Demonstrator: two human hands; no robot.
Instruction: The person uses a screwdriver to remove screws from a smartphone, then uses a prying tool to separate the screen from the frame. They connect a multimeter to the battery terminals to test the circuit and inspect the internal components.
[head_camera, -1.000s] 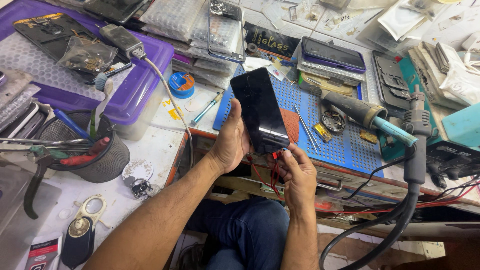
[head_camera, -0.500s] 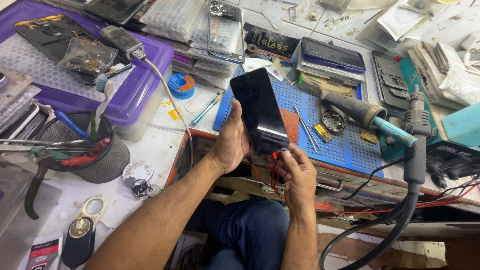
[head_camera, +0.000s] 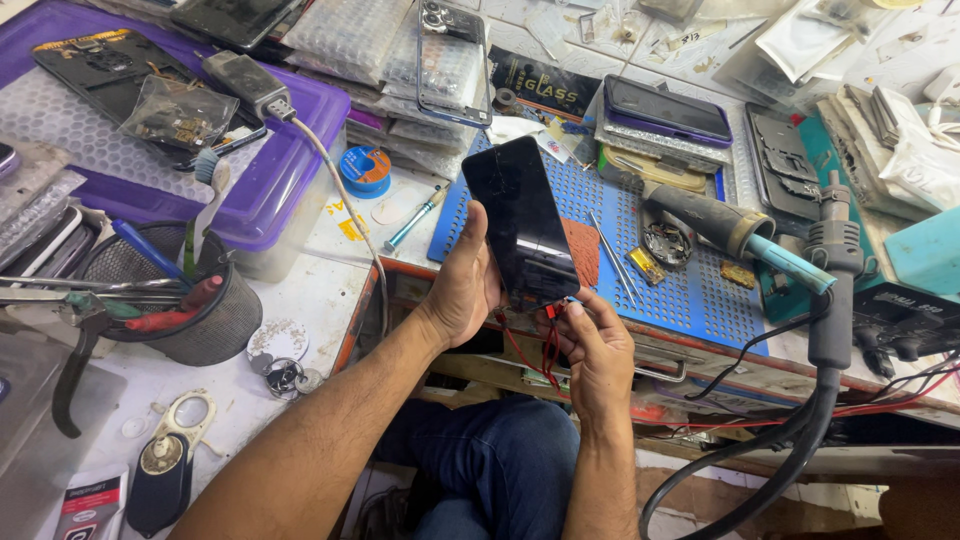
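From the head camera, looking down, the left hand (head_camera: 468, 285) cradles a flat black smartphone with a dark glossy screen (head_camera: 520, 222), held tilted above the near edge of a blue perforated rubber work mat (head_camera: 690, 290). The thumb lies along the phone's left edge and the other fingers curl behind it, where they are hidden by the phone's body, so how they are spread cannot be told. The right hand (head_camera: 598, 352) is at the phone's lower end, thumb and forefinger pressed together, pinching a small red connector (head_camera: 550, 311) just under the bottom edge; thin red wires (head_camera: 530, 355) hang from that point between the two hands and drop out of sight against the bench edge. Whether the connector is seated in the phone or only touching it is hard to make out. The phone's lower right corner is covered by the right fingertips. On the mat, just beside the phone, lie slim metal tweezers (head_camera: 612, 258) and a small round metal part (head_camera: 664, 244). Farther right rests a dark-handled hot-air tool with a teal tip (head_camera: 730, 228), its thick black hose (head_camera: 800, 440) looping down past the bench. To the left sit a black mesh cup of hand tools (head_camera: 205, 315), a purple plastic box lid (head_camera: 290, 150) and a blue roll of tape (head_camera: 365, 170). The forearms are cut off by the lower frame edge, over blue denim trousers (head_camera: 500, 460).
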